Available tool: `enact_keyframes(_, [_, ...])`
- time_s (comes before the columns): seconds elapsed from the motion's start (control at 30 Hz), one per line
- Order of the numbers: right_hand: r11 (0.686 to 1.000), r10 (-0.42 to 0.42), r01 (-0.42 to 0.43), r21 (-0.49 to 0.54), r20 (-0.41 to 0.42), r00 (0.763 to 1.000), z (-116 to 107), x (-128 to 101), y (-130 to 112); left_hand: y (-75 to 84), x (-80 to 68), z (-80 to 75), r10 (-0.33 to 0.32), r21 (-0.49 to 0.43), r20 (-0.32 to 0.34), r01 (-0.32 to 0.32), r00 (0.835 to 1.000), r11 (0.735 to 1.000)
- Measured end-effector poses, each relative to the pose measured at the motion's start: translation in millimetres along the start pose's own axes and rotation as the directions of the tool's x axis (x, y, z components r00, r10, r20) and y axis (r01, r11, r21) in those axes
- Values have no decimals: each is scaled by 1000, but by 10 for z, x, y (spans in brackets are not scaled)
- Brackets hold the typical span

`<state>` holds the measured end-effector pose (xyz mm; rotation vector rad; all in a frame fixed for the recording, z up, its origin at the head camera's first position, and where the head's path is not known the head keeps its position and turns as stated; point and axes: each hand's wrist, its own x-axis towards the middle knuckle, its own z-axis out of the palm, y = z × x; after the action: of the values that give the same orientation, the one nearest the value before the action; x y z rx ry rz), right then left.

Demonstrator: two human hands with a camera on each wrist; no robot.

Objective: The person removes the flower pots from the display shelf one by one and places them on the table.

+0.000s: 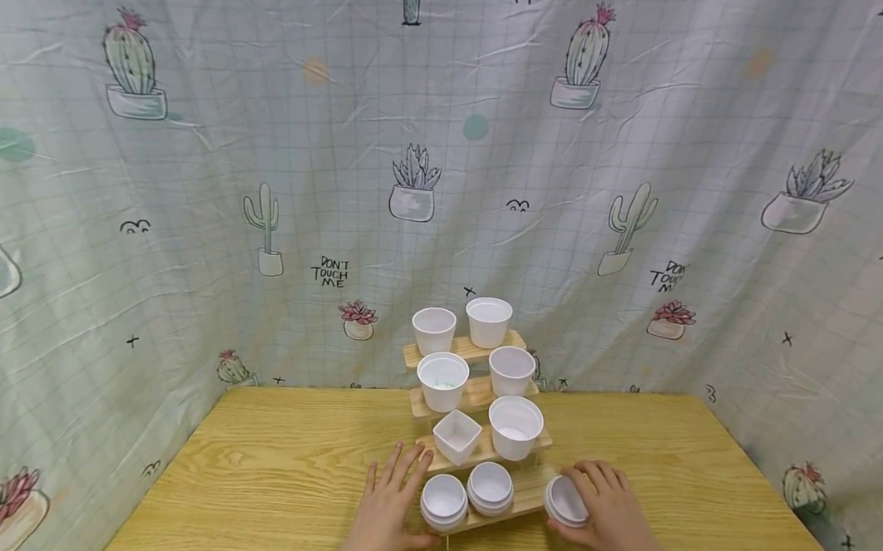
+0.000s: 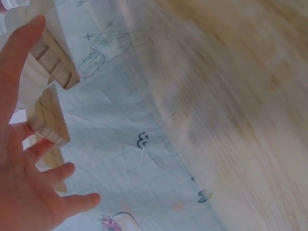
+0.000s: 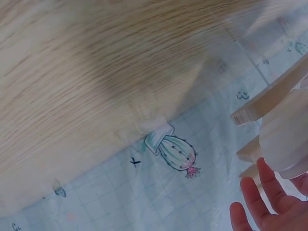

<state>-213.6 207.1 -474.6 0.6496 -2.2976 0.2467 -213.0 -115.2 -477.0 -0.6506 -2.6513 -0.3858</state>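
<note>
In the head view a wooden tiered stand (image 1: 529, 490) carries white flower pots on its steps. My right hand (image 1: 612, 517) grips a round white pot (image 1: 568, 505) at the right end of the lowest step, fingers behind it and thumb in front. The right wrist view shows that white pot (image 3: 286, 132) large, beside the step ends. At the stand's left end, my left hand (image 1: 387, 514) has its fingers spread, close beside a round pot (image 1: 444, 500). Its thumb and fingers touch the wooden step ends (image 2: 50, 118) in the left wrist view.
Another round pot (image 1: 490, 488) sits mid-way on the lowest step. Above it are a square pot (image 1: 456, 437) and a round pot (image 1: 515, 429), with more pots on the upper steps. A cactus-print curtain (image 1: 443, 251) hangs behind the wooden table (image 1: 267, 466).
</note>
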Motion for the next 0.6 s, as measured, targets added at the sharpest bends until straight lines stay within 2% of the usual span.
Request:
enact_keyframes(0.3, [1000, 9, -9, 6, 11, 1000, -19, -31, 47, 10, 2, -3, 0, 34, -13, 1, 1000, 999])
enact_keyframes(0.6, [1000, 25, -25, 2, 21, 999, -64, -79, 128, 6, 12, -11, 6, 15, -7, -6, 1000, 1000])
